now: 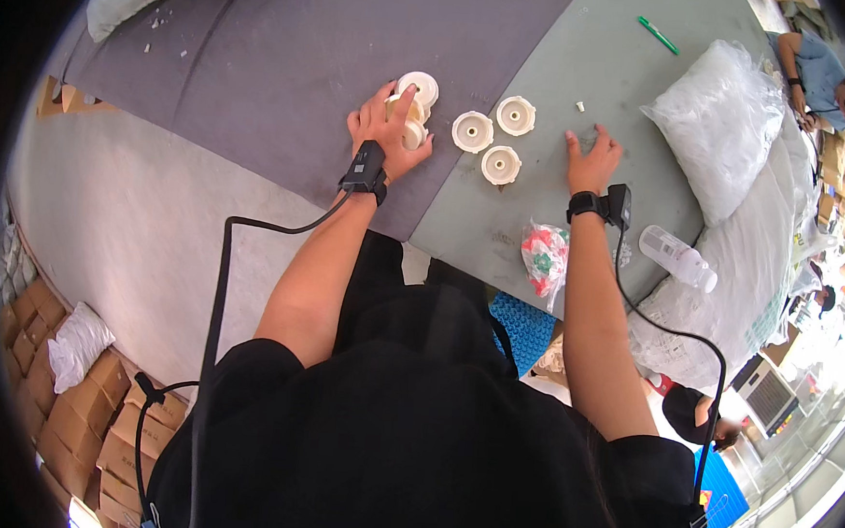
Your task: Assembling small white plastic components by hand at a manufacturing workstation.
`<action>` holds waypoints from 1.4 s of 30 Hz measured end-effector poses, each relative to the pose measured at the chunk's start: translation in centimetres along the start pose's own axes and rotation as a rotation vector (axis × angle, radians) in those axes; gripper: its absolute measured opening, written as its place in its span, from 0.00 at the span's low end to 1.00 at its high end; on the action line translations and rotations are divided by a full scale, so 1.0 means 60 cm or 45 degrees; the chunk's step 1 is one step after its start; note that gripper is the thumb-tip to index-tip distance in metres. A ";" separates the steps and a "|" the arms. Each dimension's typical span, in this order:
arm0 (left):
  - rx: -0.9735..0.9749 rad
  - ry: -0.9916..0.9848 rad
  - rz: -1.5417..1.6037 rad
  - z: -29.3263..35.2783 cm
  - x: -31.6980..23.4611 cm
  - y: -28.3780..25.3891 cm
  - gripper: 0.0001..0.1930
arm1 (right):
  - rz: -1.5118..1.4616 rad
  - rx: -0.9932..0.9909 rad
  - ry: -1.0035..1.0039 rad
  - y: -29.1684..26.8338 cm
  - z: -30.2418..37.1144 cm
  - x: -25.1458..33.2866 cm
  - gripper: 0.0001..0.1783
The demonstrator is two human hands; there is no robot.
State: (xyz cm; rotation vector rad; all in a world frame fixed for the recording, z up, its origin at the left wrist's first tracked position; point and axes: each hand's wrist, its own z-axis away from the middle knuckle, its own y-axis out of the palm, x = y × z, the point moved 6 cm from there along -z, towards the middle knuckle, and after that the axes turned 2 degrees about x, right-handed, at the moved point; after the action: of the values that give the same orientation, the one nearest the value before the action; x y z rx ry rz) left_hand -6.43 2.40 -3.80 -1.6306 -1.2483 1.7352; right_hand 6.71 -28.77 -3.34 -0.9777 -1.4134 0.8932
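My left hand (382, 134) is on the dark grey table section, its fingers curled round a cluster of white round plastic caps (419, 86). The hand covers part of the cluster, so I cannot tell how many caps are in it. Just right of it, three cream ridged caps, a left one (472, 132), a far one (516, 116) and a near one (500, 165), lie with their hollow sides up. My right hand (591, 164) rests over the green-grey table with fingers apart and nothing in it. A small white plastic piece (580, 106) lies beyond its fingertips.
A clear plastic bag of red, green and white pieces (545, 260) sits near the table edge. A clear bottle (677, 257) lies to the right, below a stuffed plastic bag (719, 127). A green pen (658, 35) lies farther off. Cables run from both wrists. Other people are at the right.
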 end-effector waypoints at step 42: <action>-0.068 0.118 0.061 0.006 0.005 0.005 0.39 | -1.955 0.431 1.412 0.024 0.422 0.049 0.08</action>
State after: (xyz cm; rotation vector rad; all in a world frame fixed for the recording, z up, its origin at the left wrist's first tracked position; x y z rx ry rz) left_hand -6.77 2.38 -4.29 -1.7643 -1.2318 1.6470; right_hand -18.45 -25.14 -5.33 0.1191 -0.6036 -0.5426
